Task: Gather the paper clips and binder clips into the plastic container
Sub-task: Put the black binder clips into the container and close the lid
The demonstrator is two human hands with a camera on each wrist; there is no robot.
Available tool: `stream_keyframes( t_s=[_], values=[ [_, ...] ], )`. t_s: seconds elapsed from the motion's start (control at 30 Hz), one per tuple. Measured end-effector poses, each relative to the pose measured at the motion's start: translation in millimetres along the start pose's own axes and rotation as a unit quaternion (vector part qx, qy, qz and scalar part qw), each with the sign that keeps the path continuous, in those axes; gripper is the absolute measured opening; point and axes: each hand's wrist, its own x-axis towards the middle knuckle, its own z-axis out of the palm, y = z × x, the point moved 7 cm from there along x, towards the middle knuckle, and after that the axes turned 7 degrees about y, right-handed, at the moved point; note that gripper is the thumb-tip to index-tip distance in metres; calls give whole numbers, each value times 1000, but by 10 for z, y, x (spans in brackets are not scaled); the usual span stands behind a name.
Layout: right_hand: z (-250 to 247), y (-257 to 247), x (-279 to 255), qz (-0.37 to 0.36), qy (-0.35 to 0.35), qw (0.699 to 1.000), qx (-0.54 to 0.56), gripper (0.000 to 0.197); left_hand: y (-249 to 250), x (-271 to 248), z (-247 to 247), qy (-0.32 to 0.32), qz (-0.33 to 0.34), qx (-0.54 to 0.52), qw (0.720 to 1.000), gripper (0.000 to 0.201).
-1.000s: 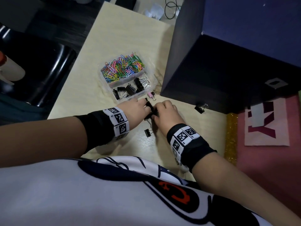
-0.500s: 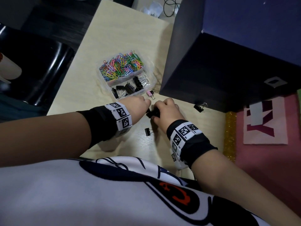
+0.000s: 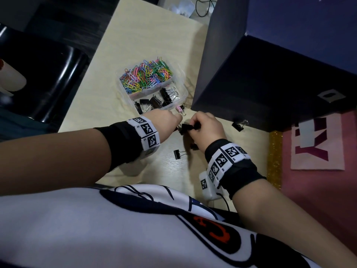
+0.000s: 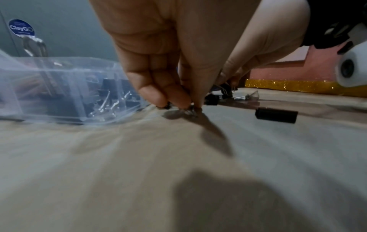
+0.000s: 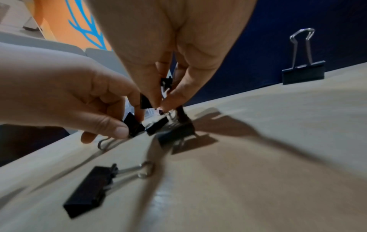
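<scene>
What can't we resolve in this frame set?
- Head view: how many black binder clips the right hand pinches; fingers cover them.
- Left wrist view: what the left hand pinches; tiny, blurred.
- Clear plastic container: contents smeared through its wall.
- Small black object: the right wrist hides most of it.

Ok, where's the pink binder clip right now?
In the head view, the pink binder clip lies on the table, against the plastic container's near right corner, just beyond the left hand.

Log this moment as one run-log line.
left hand: pinches small black binder clip | right hand: pinches black binder clip | clear plastic container: partly filled
</scene>
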Motion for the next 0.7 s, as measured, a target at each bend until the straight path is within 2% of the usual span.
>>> stream_keyframes(
  t_s=[0.13,0.3,0.5,0.53,0.63,0.7],
  values=[
    [-107,-107,10,-16,35,999,39,17,-26,-35,-65,0,4,8,1000,23],
    [-218,-373,48,-69,79,993,48,17,-83,-125,30,-7,-14,-7,1000,36],
    [-281,-753,189,-108,133,983,59,20,-131,-281,214,0,-5,-2,1000,26],
    [-247,-803,218,-113,121,984,60,23,-116,-284,207,10,1,-1,1000,25],
    [-41,-868,265,-132,27,990,31,43,-101,-249,187,39,13,8,999,31],
    [22,-835,241,-130,-5,991,8,49,-89,-245,203,30,18,2,999,31]
  ],
)
